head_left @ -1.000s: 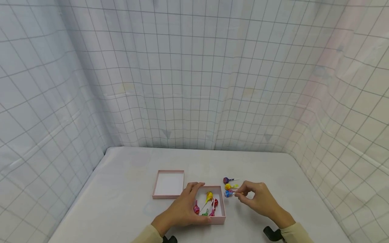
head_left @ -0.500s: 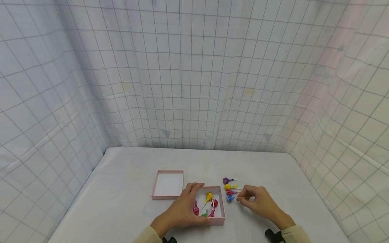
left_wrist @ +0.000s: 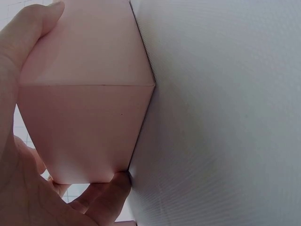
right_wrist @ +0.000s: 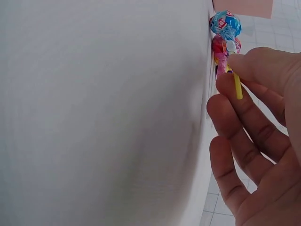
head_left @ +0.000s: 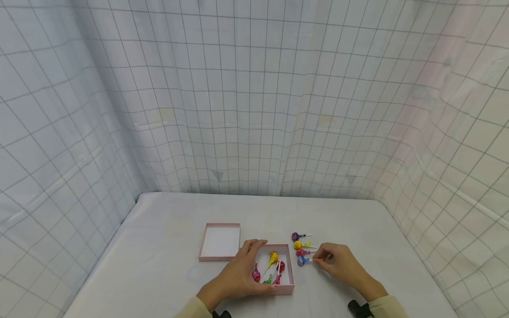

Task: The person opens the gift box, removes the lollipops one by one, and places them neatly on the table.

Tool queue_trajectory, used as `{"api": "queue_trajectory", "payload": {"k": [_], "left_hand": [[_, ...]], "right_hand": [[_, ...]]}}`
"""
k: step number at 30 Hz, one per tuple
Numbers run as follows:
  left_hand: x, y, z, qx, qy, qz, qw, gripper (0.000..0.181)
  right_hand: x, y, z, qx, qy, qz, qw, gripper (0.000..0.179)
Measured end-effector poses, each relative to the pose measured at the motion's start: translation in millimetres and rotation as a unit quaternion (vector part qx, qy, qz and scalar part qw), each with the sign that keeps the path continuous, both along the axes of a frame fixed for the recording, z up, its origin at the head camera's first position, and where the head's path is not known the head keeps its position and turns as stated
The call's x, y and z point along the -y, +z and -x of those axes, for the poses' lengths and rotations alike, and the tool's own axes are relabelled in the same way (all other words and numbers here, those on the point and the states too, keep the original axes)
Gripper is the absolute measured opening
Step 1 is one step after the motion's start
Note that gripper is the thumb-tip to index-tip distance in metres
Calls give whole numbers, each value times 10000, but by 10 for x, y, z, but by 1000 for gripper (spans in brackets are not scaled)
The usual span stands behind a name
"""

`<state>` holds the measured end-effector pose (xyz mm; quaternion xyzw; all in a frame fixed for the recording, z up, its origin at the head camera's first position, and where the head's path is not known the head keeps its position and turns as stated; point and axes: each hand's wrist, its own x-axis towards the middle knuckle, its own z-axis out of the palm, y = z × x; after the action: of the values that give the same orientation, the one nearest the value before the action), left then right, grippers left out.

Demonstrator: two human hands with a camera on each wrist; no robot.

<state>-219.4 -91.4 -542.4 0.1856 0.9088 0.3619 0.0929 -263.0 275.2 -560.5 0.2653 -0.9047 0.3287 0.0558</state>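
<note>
My left hand grips the pink box, thumb along its near side and fingers at the far left corner. The left wrist view shows the box wall close up, resting on the white surface. Inside lie several wrapped lollipops, among them a yellow one and a red one. My right hand pinches the stick of a blue lollipop between thumb and forefinger. In the right wrist view that stick is yellow, and the other fingers are loosely bent.
Beyond the blue lollipop, a pink-red one, a yellow one and a purple one form a column right of the box. A shallow pink lid lies inside up, back left. Grid-patterned curtains surround the table.
My right hand has drawn the blue lollipop toward me and slightly right, uncovering the pink-red one behind it. My left hand has stayed on the box.
</note>
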Motion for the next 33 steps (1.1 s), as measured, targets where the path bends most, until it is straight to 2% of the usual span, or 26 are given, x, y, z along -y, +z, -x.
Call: {"api": "queue_trajectory", "payload": {"k": [10,18,23,27,33], "left_hand": [[-17,-2,-4,75,21,43,10000,128],[-21,-18,-4,73,27,67,9999,128],[-11,-16,-11,95,46,52,9999,128],[-6,-8,-18,99,57,41,9999,128],[-9,11,-29,117,56,11,9999,127]], "right_hand": [[-56,-27,2,-83,7,-86,9999,25],[-29,-18,-31,-420,210,79,9989,27],[41,19,-62,-102,550,31,9984,19],[110,40,-57,86,459,-249,9986,21],[171,58,-49,24,156,-600,9981,21]]}}
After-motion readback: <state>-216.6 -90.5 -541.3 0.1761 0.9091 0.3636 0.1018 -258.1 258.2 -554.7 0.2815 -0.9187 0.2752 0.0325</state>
